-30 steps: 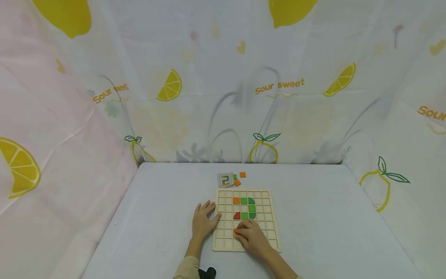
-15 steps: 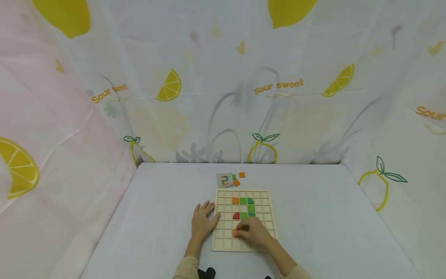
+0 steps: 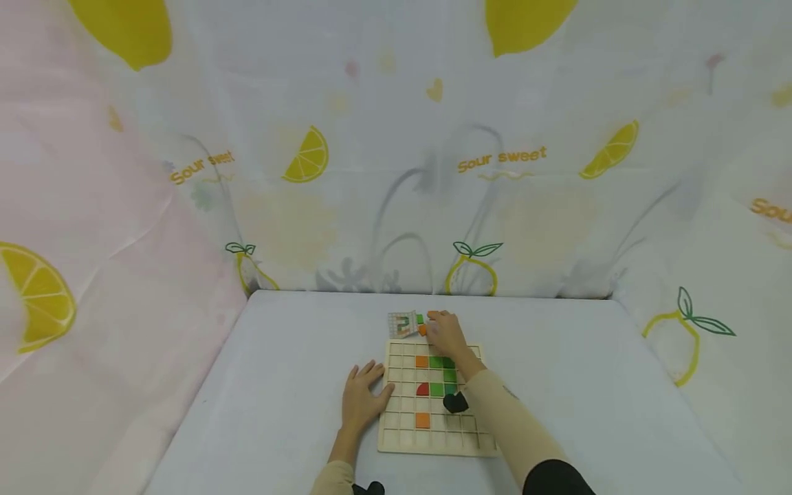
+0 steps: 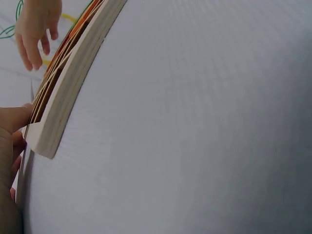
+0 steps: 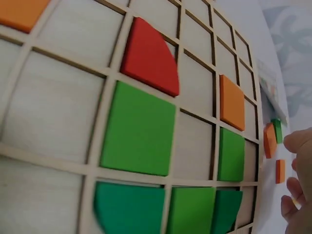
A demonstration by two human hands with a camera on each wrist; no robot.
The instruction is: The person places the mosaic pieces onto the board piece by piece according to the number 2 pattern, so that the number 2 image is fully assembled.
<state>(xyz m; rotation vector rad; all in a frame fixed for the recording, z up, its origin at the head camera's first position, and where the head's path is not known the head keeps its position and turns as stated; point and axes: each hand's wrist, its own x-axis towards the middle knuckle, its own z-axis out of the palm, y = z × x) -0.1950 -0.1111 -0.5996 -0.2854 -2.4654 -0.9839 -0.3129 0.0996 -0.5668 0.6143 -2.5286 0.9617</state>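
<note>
A wooden grid board (image 3: 402, 438) lies on the white table. My left hand (image 3: 361, 400) rests at its left edge, fingers spread and thumb on the rim; the left wrist view shows that thumb (image 4: 17, 117) touching the board's side. In the board's cells are green tiles (image 5: 139, 129), a red rounded tile (image 5: 150, 57) and orange square tiles (image 3: 422, 420). Beyond the far edge my right hand (image 3: 447, 335) reaches over the loose tiles. The right wrist view has its fingers slightly bent, apart from an orange tile (image 5: 280, 170), a second orange tile (image 5: 269, 140) and a green tile (image 5: 277, 130).
A small pattern card (image 3: 402, 324) with a printed grid lies behind the board, beside the loose tiles. Patterned cloth (image 3: 396, 206) hangs behind the table and along both sides. My right sleeve (image 3: 513, 419) crosses over the board's right part.
My right hand has left the orange tile, which stays in a lower cell, and has moved far forward to the loose tiles. The left hand has stayed at the board's edge.
</note>
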